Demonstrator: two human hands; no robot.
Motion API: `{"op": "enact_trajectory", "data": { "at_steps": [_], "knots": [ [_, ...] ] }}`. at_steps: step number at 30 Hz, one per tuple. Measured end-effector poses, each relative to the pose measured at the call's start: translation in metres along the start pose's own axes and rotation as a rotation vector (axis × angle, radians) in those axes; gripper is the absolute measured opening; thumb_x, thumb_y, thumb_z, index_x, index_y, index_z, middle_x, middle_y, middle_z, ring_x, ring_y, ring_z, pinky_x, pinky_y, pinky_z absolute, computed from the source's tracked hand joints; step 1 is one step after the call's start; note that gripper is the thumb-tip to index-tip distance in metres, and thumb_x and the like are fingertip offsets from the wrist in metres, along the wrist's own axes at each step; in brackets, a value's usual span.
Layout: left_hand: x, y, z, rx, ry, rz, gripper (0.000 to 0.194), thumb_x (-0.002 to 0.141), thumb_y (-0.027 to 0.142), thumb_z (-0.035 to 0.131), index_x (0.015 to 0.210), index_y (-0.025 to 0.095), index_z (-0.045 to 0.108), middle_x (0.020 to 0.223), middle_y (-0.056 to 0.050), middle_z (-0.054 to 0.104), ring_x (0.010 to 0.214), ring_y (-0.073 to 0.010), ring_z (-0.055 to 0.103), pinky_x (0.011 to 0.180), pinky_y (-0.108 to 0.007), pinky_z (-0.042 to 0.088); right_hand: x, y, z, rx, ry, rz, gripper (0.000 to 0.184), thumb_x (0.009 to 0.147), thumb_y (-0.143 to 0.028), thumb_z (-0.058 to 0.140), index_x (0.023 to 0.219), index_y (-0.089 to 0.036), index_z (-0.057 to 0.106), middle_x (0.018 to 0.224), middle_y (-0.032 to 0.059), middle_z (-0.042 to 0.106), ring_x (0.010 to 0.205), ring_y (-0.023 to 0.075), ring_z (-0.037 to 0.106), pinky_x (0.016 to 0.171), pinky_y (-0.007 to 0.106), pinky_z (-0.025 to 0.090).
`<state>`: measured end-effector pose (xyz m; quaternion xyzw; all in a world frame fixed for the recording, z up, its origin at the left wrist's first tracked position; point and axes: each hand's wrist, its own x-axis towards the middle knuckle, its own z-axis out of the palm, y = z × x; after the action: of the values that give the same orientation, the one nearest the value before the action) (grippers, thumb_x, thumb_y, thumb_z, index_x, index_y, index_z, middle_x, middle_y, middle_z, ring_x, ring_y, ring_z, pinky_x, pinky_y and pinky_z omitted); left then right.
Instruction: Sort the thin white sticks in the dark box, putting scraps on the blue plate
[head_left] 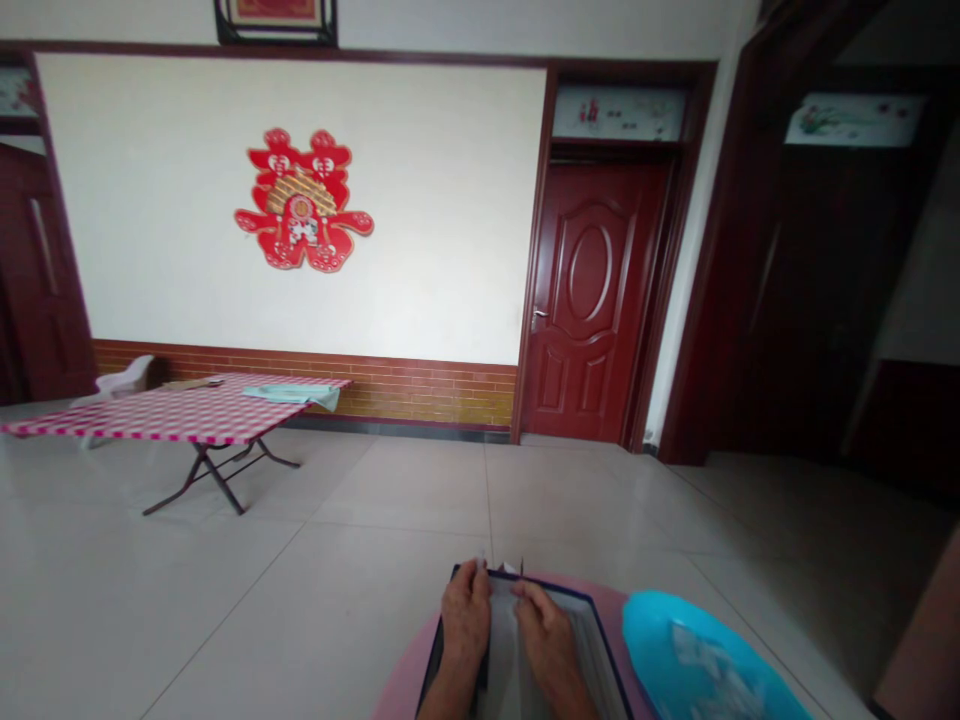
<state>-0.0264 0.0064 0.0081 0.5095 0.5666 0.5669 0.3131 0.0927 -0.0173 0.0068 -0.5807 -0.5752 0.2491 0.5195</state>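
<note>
Head view: your tray (587, 622) lies under and around your fingers, its dark rim framing a pale grey inside. Its sides run away from you, straight ahead, with the far end just at your fingertips; the near end drops out of sight below, so you cannot tell for sure which side is longer.

Your left hand (466, 612) reaches along the left part of the tray, fingers bent and close together at the far rim. Something small and clear seems to show at their tips, but blur hides whether you grip it. Your right hand (547, 630) lies a little apart from the left, its thumb and forefinger nearly together over the inside, just short of the far rim; whether they pinch anything, you cannot tell. Between your hands a pale strip (508, 660) runs lengthwise.

Beneath the tray, showing either side of your fingers, is a pink table (409, 670). Right of your right fingers, near the tray, sits a blue basin (637, 615) with clear packets (712, 665) inside. Beyond your fingers spreads the tiled floor (352, 580). Far off to their left stands a checked table (172, 415) bearing a mint cloth (292, 393); far ahead, to their right, a red door (581, 290).
</note>
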Motion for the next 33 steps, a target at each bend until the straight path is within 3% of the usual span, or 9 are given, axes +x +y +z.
{"op": "enact_trajectory", "data": {
  "at_steps": [2,6,10,14,22,29,33],
  "knots": [
    [-0.001,-0.001,0.001,0.017,-0.023,0.017,0.041,0.081,0.051,0.049,0.088,0.016,0.069,0.062,-0.004,0.063,0.062,-0.0192,0.058,0.059,-0.028,0.044,0.002,-0.002,-0.006,0.119,0.060,0.019,0.042,0.073,-0.044,0.044,0.096,-0.018,0.068,0.094,0.0093,0.073,0.090,0.0234,0.067,0.077,0.031,0.052],
    [-0.004,-0.004,0.006,0.019,-0.103,0.062,0.049,0.084,0.044,0.045,0.117,0.014,0.063,0.062,-0.003,0.064,0.061,-0.0184,0.059,0.058,-0.027,0.045,0.004,-0.005,-0.012,0.183,0.167,0.053,0.047,0.074,-0.049,0.050,0.105,-0.018,0.065,0.102,0.0098,0.071,0.095,0.0234,0.066,0.081,0.031,0.052],
    [-0.008,-0.003,0.008,0.067,-0.190,0.131,0.045,0.084,0.042,0.042,0.109,0.015,0.068,0.059,-0.003,0.063,0.056,-0.0180,0.058,0.058,-0.027,0.045,0.004,-0.004,-0.018,0.130,0.256,-0.016,0.046,0.082,-0.054,0.043,0.102,-0.019,0.065,0.105,0.0098,0.070,0.103,0.0230,0.063,0.087,0.032,0.050],
    [-0.013,0.003,0.006,0.125,-0.190,0.170,0.032,0.081,0.036,0.049,0.099,0.021,0.072,0.064,-0.003,0.068,0.064,-0.0192,0.063,0.064,-0.027,0.047,0.005,-0.007,-0.026,0.180,0.306,0.004,0.047,0.084,-0.057,0.040,0.097,-0.019,0.063,0.097,0.0096,0.071,0.091,0.0225,0.066,0.081,0.033,0.053],
    [-0.016,0.005,0.006,0.104,-0.268,0.305,0.032,0.079,0.022,0.049,0.100,0.024,0.072,0.100,-0.005,0.074,0.093,-0.0214,0.067,0.087,-0.031,0.049,0.003,-0.009,-0.025,0.208,0.250,0.027,0.045,0.084,-0.058,0.040,0.095,-0.020,0.062,0.086,0.0078,0.071,0.080,0.0213,0.067,0.076,0.031,0.052],
    [-0.019,0.003,0.009,-0.003,-0.333,0.479,0.032,0.084,0.027,0.047,0.106,0.026,0.071,0.108,-0.005,0.072,0.101,-0.0207,0.065,0.094,-0.033,0.048,0.003,-0.004,-0.026,0.130,0.200,0.026,0.048,0.084,-0.058,0.037,0.095,-0.020,0.063,0.083,0.0070,0.072,0.076,0.0208,0.066,0.073,0.030,0.051],
    [-0.019,0.005,0.008,-0.062,-0.379,0.467,0.032,0.087,0.033,0.048,0.108,0.025,0.070,0.110,-0.006,0.071,0.102,-0.0206,0.065,0.095,-0.033,0.048,0.001,-0.007,-0.021,0.100,0.141,0.002,0.044,0.082,-0.056,0.039,0.089,-0.022,0.066,0.095,0.0083,0.072,0.091,0.0221,0.066,0.082,0.030,0.049]
  ]
}}
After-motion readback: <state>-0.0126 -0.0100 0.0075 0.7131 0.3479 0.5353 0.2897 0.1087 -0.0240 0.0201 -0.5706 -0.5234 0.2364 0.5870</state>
